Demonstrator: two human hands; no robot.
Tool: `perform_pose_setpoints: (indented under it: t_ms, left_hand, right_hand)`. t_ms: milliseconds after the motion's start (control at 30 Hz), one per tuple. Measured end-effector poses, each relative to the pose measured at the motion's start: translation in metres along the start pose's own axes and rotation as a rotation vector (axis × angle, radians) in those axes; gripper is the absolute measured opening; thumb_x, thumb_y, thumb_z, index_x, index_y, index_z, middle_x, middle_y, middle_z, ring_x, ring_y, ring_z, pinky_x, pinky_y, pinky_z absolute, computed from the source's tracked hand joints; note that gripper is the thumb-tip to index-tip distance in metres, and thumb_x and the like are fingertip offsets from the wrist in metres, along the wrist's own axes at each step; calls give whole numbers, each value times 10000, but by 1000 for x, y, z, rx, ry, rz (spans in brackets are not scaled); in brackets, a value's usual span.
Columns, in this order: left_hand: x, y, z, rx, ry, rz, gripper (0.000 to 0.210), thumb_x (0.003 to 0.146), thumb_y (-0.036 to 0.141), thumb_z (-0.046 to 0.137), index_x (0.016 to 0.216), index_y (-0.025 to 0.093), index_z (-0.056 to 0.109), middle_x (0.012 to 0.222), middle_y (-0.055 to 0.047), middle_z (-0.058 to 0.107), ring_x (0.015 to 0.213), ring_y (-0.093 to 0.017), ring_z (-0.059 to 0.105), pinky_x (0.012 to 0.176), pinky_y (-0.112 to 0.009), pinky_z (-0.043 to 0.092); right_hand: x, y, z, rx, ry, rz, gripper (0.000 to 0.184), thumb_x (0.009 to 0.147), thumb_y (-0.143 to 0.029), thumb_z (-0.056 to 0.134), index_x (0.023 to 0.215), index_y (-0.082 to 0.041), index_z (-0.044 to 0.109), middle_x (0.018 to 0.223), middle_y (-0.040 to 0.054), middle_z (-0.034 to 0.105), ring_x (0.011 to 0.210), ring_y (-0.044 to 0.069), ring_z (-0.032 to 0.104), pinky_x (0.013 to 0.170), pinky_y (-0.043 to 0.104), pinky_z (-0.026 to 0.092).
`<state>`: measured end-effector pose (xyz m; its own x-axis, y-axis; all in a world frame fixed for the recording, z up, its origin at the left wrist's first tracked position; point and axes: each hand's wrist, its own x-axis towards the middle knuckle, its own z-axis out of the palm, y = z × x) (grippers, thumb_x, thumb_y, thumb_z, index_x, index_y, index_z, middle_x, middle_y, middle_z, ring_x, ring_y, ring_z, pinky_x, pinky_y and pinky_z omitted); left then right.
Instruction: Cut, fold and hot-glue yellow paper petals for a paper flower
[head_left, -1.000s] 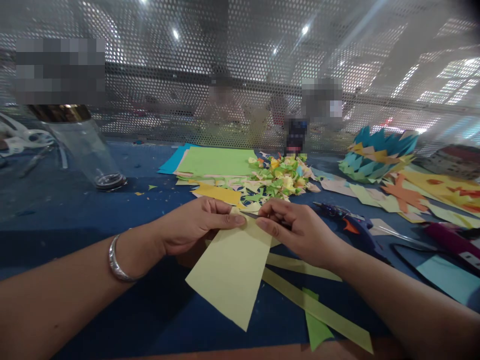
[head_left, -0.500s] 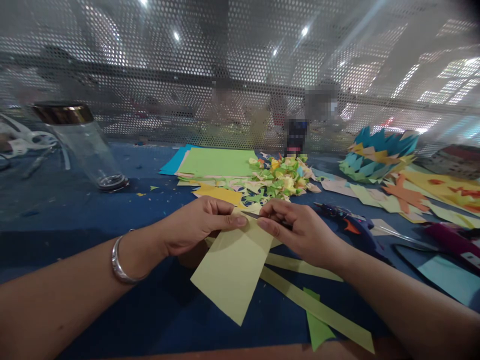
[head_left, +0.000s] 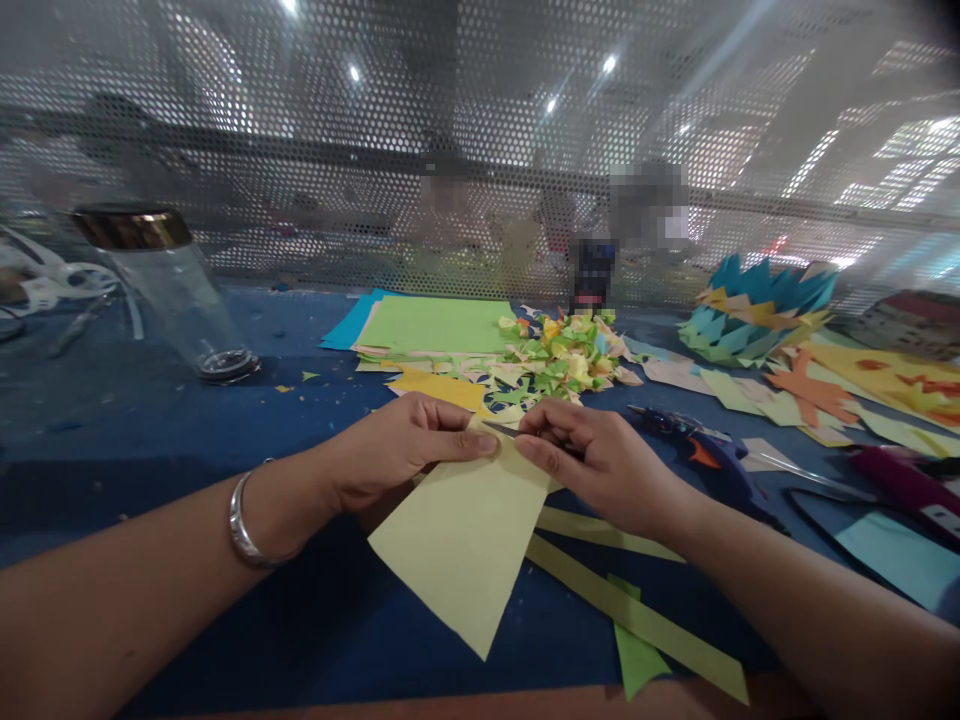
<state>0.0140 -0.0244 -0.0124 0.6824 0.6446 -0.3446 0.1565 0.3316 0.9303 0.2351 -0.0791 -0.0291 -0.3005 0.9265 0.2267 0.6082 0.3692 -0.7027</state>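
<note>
- Where the blue table (head_left: 247, 640) is ended by a brownish near edge (head_left: 570, 704), a pale yellow sheet (head_left: 465, 540) is seen just behind, held at a slant above the table, its lowest corner pointed toward that edge.
- The sheet is plain and almost flat, made wider below than above; its top is partly covered by fingers.
- To its right, two yellow strips (head_left: 645, 605) are laid out, the nearer one crossed over a green scrap (head_left: 637, 662).
- By the left hand (head_left: 409, 450), the sheet's top is pinched between thumb and bent fingers; a silver bracelet (head_left: 241, 525) is worn at the wrist.
- By the right hand (head_left: 589, 460), curled closed, a thin tool (head_left: 501, 429) is gripped; only its grey pointed tip is shown, set at the sheet's top near the left thumb. Its kind cannot be told.
- A broad stretch of table is seen between left forearm and near edge; on the right, room is narrowed by a blue glue gun (head_left: 720, 465) and a purple tool (head_left: 896, 485).
- Behind the hands, a paper stack (head_left: 442, 322) and a scrap heap (head_left: 574, 352) are placed, flanked by a clear bottle (head_left: 176, 300) and a paper crown (head_left: 757, 300).
- The far side is bounded by a perforated screen (head_left: 337, 170).
</note>
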Motion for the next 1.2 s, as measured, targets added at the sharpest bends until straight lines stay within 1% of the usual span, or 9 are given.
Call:
perform_pose_setpoints:
  t_ms: [100, 200, 433, 700, 900, 1067, 1200]
  left_hand:
    - [-1, 1, 0, 13, -11, -2, 187, 801, 317, 771, 716, 159, 720, 592, 14, 674, 462, -75, 575, 462, -188, 401]
    - [-1, 0, -1, 42, -17, -11, 202, 806, 335, 769, 732, 152, 724, 604, 8, 678, 471, -75, 583, 458, -184, 408]
    - [1, -1, -3, 65, -17, -20, 188, 800, 334, 774, 780, 151, 741, 660, -14, 708, 511, -92, 622, 497, -195, 458]
    - [0, -2, -2, 133, -19, -30, 230, 776, 373, 781, 784, 145, 750, 691, -44, 721, 532, -111, 625, 509, -205, 447]
    - [-1, 0, -2, 130, -22, -41, 219, 777, 359, 778, 742, 147, 739, 645, -22, 701, 503, -100, 602, 495, -200, 432]
    - [-1, 0, -1, 137, -32, -49, 216, 784, 350, 776, 759, 138, 743, 655, -28, 706, 510, -100, 604, 497, -197, 430]
    - [0, -1, 1, 149, -32, -49, 230, 761, 355, 792, 716, 139, 728, 618, -15, 681, 479, -92, 569, 468, -191, 394]
  right_hand:
    - [-1, -1, 0, -1, -1, -7, 272, 974, -450, 516, 890, -197, 569, 659, -41, 446, 563, 98, 377, 513, 265, 300]
    - [-2, -1, 0, 1, -9, -11, 266, 975, -447, 519, 890, -199, 570, 638, -51, 428, 556, 95, 368, 509, 262, 293]
    - [-3, 0, -1, -8, -12, -13, 274, 976, -457, 516, 900, -201, 575, 646, -45, 460, 564, 99, 384, 517, 267, 298]
    - [-3, 0, 1, -3, -36, -25, 267, 975, -451, 514, 909, -199, 574, 666, -36, 481, 583, 106, 411, 528, 272, 299]
    - [-2, -4, 2, 20, -29, -22, 248, 970, -421, 521, 890, -192, 571, 656, -39, 469, 578, 103, 401, 527, 270, 302]
    - [-2, -4, 3, 24, -41, -23, 241, 972, -412, 517, 887, -193, 567, 660, -36, 470, 575, 104, 398, 527, 271, 299]
    - [-2, -3, 5, 28, -40, -26, 225, 970, -400, 520, 891, -195, 570, 651, -39, 471, 571, 104, 407, 522, 261, 301]
